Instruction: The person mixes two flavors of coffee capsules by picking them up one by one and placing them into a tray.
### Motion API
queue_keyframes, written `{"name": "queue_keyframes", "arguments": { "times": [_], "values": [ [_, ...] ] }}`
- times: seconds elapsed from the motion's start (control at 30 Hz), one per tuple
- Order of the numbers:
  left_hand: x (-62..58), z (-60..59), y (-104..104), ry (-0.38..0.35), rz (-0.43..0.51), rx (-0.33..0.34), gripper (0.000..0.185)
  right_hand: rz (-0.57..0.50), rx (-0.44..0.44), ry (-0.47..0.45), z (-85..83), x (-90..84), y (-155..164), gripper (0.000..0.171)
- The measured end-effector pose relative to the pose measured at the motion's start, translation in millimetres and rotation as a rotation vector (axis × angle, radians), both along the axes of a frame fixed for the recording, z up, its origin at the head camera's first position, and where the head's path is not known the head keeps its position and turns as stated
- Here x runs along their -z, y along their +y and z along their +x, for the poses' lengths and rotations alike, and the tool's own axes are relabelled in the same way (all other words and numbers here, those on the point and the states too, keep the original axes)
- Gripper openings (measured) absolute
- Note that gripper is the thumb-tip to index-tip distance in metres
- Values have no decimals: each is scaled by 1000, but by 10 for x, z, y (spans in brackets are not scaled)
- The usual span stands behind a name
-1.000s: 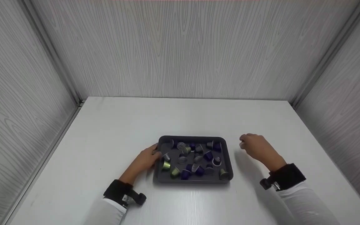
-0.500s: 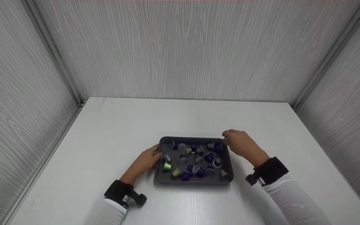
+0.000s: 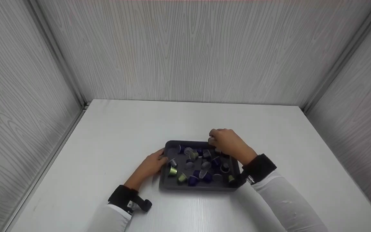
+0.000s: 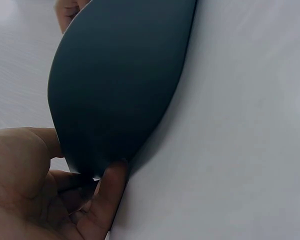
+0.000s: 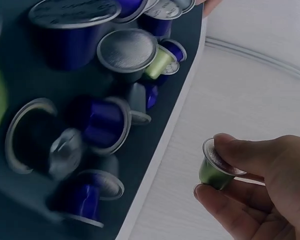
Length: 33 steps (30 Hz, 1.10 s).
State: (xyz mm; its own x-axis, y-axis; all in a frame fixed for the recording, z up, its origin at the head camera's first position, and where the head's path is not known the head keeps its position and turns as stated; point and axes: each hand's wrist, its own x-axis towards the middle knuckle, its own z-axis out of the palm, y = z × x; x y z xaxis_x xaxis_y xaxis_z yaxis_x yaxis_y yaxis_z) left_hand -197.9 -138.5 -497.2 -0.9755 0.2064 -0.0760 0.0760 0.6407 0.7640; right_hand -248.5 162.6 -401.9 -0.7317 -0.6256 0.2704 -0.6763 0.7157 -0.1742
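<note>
A dark grey rectangular tray (image 3: 201,188) lies on the table, holding several coffee capsules in blue, green and silver-grey. My left hand (image 3: 150,163) grips its left edge, thumb over the rim; in the left wrist view the fingers (image 4: 110,192) bear against the outer wall (image 4: 120,75). Over the tray's far right edge is my right hand (image 3: 230,143). Between its thumb and fingers it pinches a green coffee capsule (image 5: 214,172), foil lid tilted upward, seen clearly in the right wrist view. Blue capsules (image 5: 102,122) lie on their sides in the tray.
The white table top (image 3: 124,129) surrounds the tray. Grey wood-grain panels (image 3: 185,51) stand at the back and on both sides. A black wrist strap with a camera (image 3: 259,169) on the right arm hangs over the tray's right edge.
My right hand has moved left from beside the tray to above its far right part. The left hand and the tray have hardly moved.
</note>
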Motion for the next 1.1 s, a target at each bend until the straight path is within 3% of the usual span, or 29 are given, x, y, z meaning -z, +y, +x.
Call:
{"name": "queue_keyframes", "arguments": {
  "times": [0.2,0.43,0.8,1.1],
  "values": [
    [-6,-23,11,-36,7,-16,56,-23,-44,3,-13,-30,-273,8],
    [15,-33,20,-20,7,-11,56,-19,-41,-104,-23,7,-546,10],
    [54,-39,8,-8,40,-8,55,154,-54,-246,-7,173,-861,10],
    [35,-53,30,-52,49,-18,53,264,-74,-321,55,243,-1041,12]
  ]
}}
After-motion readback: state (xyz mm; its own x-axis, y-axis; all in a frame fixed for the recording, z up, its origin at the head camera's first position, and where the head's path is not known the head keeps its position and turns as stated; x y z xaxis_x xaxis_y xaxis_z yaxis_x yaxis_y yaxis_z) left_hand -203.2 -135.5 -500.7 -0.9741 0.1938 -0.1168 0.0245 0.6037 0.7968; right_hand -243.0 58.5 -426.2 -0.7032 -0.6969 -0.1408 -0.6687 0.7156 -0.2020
